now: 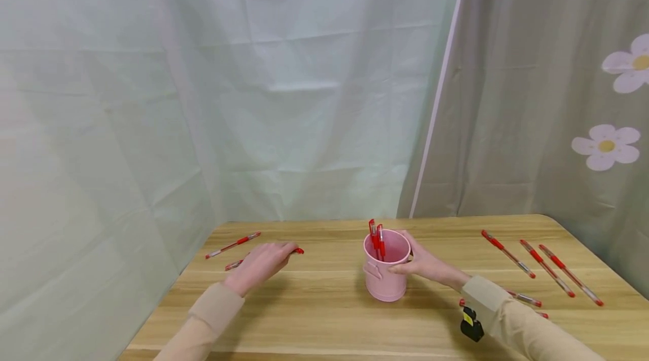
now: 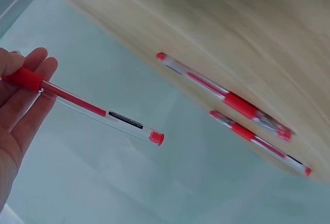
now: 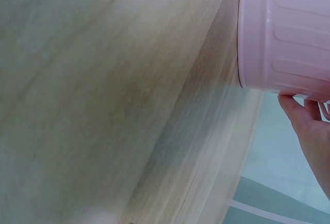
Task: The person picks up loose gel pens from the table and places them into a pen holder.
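Note:
My left hand (image 1: 265, 264) is at the left of the wooden table. In the left wrist view the thumb and fingers pinch a clear-barrelled red pen (image 2: 85, 102) by its red grip. Two more red pens, one closer (image 2: 224, 96) and one farther (image 2: 260, 141), lie on the table beyond it. My right hand (image 1: 423, 262) grips the right side of a pink bucket (image 1: 385, 285), fingers behind and thumb at the front below the rim. Red pens (image 1: 380, 243) stand in the bucket, leaning to its left side. The right wrist view shows the bucket upright on the tabletop.
Several red pens (image 1: 545, 265) lie spread over the right of the table (image 1: 324, 316), some partly covered by the right sleeve. A small black object with a yellow label (image 1: 471, 325) is beside that sleeve. Curtains (image 1: 314, 96) hang behind the table and at its left.

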Demonstrator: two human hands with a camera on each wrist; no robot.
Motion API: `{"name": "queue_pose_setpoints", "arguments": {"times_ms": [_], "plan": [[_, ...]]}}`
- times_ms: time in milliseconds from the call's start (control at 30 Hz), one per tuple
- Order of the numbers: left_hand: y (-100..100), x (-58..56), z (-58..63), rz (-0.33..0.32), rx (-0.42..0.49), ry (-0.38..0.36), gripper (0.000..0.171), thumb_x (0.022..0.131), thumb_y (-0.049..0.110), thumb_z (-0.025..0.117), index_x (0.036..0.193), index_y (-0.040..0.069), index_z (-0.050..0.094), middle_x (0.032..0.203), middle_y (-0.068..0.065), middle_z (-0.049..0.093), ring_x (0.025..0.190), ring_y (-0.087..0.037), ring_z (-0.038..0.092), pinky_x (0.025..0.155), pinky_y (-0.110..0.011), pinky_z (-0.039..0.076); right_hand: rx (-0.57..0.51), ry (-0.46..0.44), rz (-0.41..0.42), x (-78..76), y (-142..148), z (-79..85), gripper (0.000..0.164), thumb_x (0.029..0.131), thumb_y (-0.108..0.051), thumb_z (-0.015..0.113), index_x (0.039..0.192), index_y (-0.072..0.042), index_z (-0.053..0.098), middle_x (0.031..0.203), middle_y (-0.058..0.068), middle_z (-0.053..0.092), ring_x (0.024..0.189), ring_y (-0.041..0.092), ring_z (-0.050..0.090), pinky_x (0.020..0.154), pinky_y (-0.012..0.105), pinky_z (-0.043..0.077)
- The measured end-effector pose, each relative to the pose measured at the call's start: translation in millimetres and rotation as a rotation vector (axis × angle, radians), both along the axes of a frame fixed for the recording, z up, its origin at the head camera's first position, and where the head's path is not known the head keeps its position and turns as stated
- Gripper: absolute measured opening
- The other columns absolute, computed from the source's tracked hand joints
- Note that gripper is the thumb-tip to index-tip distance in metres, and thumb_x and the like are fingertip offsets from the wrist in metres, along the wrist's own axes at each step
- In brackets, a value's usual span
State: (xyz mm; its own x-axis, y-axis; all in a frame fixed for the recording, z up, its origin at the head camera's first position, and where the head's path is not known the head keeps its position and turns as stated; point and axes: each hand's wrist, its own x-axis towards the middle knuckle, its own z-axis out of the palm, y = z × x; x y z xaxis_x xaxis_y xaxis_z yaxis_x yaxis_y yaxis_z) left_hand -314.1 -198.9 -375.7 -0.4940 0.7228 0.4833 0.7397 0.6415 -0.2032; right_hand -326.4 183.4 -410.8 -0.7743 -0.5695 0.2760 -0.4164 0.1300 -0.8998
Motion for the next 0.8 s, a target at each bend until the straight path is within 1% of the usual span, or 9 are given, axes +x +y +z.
{"name": "queue_pose_setpoints", "arguments": {"times_ms": [100,167,300,433,533,600,667,800], "plan": [[6.9,-2.3,3.0,-0.010,0.002,0.040,0.021,0.076,-0.003,0.064,0.080,0.011,0.048,0.058,0.011,0.031,0.047,-0.004,0.024,0.039,-0.016,0.021,0.000,-0.003,-0.003,0.9,0.1,0.9,0.074,0.076,-0.013,0.072,0.134,-0.008,0.027,0.128,0.015,0.038,0.116,0.033,0.037,0.088,0.042,0.040],[11.5,-2.7,5.5,-0.020,0.016,0.052,0.023,0.076,-0.003,0.065,0.079,0.011,0.047,0.057,0.011,0.027,0.047,-0.005,0.023,0.039,-0.017,0.020,0.012,-0.007,-0.008,1.8,-0.3,1.8,0.074,0.076,-0.013,0.072,0.134,-0.008,0.026,0.128,0.015,0.039,0.115,0.032,0.037,0.088,0.041,0.040],[20.7,-2.7,11.2,-0.031,0.026,0.050,0.024,0.076,-0.004,0.066,0.081,0.010,0.048,0.056,0.011,0.028,0.046,-0.005,0.025,0.039,-0.018,0.022,0.016,0.002,-0.002,0.9,-1.7,2.2,0.075,0.076,-0.009,0.072,0.134,-0.004,0.025,0.128,0.018,0.038,0.115,0.035,0.037,0.088,0.043,0.039],[29.5,-3.8,17.0,-0.023,0.009,0.031,0.018,0.080,-0.001,0.065,0.083,0.008,0.050,0.056,0.009,0.031,0.046,-0.006,0.027,0.039,-0.018,0.024,0.003,0.018,0.010,-0.9,-2.1,1.9,0.076,0.076,-0.006,0.072,0.135,-0.001,0.024,0.128,0.020,0.038,0.115,0.038,0.037,0.089,0.046,0.038],[35.7,-5.4,20.4,-0.030,0.005,0.027,0.015,0.082,0.001,0.064,0.082,0.007,0.050,0.055,0.009,0.029,0.046,-0.006,0.025,0.041,-0.018,0.023,0.007,0.016,0.002,-0.4,-1.4,1.7,0.075,0.076,-0.008,0.072,0.135,-0.005,0.025,0.128,0.017,0.038,0.115,0.034,0.038,0.089,0.043,0.039],[39.6,-6.3,21.9,-0.043,0.011,0.031,0.017,0.081,-0.001,0.064,0.081,0.007,0.049,0.055,0.009,0.027,0.046,-0.006,0.022,0.041,-0.018,0.020,0.008,0.012,-0.003,0.2,-0.8,1.2,0.074,0.076,-0.010,0.072,0.135,-0.008,0.026,0.128,0.015,0.038,0.115,0.032,0.038,0.089,0.042,0.039],[44.1,-7.3,23.4,-0.061,0.024,0.051,0.019,0.079,-0.002,0.065,0.081,0.007,0.049,0.054,0.009,0.026,0.046,-0.006,0.021,0.041,-0.017,0.019,0.007,0.004,-0.006,0.7,-0.1,0.4,0.074,0.076,-0.012,0.072,0.134,-0.010,0.027,0.128,0.013,0.038,0.116,0.032,0.037,0.088,0.042,0.040],[54.1,-9.6,26.9,-0.085,0.051,0.090,0.021,0.077,-0.004,0.067,0.084,0.007,0.050,0.054,0.008,0.030,0.046,-0.006,0.024,0.039,-0.016,0.022,-0.009,0.003,-0.002,1.2,0.5,-0.4,0.074,0.075,-0.013,0.073,0.133,-0.009,0.027,0.128,0.014,0.039,0.115,0.033,0.037,0.087,0.043,0.041]]}}
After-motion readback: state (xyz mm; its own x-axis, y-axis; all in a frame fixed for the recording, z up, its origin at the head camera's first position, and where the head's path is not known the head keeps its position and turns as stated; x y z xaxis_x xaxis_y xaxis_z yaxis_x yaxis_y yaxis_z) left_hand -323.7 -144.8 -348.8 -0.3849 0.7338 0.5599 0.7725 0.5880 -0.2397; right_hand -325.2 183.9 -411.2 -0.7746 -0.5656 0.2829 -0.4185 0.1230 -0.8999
